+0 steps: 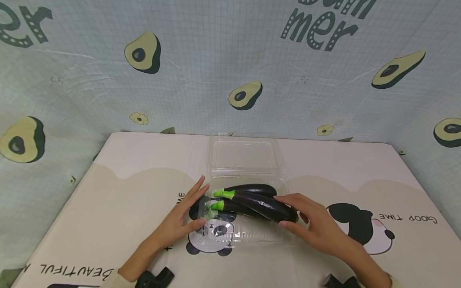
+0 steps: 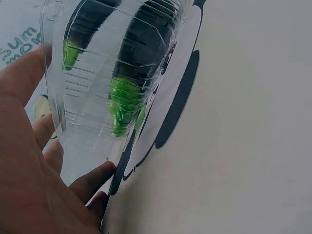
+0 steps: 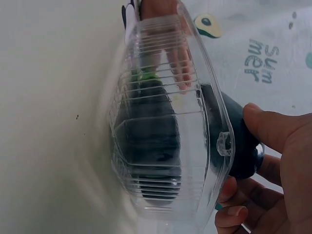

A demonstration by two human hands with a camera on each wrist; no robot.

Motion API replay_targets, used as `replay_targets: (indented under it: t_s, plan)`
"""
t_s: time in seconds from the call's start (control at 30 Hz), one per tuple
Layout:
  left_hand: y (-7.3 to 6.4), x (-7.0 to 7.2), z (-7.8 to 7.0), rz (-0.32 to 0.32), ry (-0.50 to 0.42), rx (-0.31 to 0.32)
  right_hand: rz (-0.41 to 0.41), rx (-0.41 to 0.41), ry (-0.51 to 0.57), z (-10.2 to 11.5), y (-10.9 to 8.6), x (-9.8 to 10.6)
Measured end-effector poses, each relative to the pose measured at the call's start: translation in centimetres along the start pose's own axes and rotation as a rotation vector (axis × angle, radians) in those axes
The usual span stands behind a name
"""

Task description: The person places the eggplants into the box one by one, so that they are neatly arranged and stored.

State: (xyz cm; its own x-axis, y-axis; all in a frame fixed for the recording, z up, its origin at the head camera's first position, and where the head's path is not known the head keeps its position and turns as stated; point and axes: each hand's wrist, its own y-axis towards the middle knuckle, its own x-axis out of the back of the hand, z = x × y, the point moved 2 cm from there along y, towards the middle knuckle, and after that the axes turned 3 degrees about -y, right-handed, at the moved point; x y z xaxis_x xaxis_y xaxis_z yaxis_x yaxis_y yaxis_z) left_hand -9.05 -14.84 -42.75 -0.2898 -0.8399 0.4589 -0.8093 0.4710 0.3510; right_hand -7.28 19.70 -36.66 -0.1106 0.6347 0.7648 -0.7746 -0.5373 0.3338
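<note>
A clear plastic clamshell container [image 1: 252, 237] sits with its lid folded back, three dark eggplants in it. My right hand [image 1: 312, 221] grips the thick end of the topmost eggplant [image 1: 265, 205], thumb on the near side and fingers on the far side. That end stands above the container's rim in the right wrist view. Beneath it lies a second eggplant [image 1: 234, 207], partly covered; a third eggplant [image 1: 257, 188] lies along the back. Their green stems point left. With fingers spread, my left hand [image 1: 180, 220] touches the container's left rim [image 2: 51, 92].
The transparent lid [image 1: 246, 155] lies toward the table's back edge. A pale mat with panda prints [image 1: 360, 232] covers the table [image 1: 137, 208]. Behind it hangs a cloth [image 1: 201, 60] with avocado prints.
</note>
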Motion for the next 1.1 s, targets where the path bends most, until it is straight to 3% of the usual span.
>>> replay_targets:
  t_s: [0.2,0.4,0.6,1.1]
  plan:
    - [0.0,0.0,0.0,0.001,0.002,-0.002,0.048,0.006,0.017,0.3,0.1,-0.4]
    - [0.0,0.0,0.0,-0.001,0.004,-0.001,0.028,0.080,-0.049,0.7,0.3,-0.5]
    - [0.0,-0.1,0.0,0.005,0.006,-0.011,0.071,0.067,-0.083,0.7,0.3,-0.8]
    - [0.0,-0.1,0.0,0.013,0.001,-0.009,0.094,0.144,-0.200,1.2,0.5,-1.0]
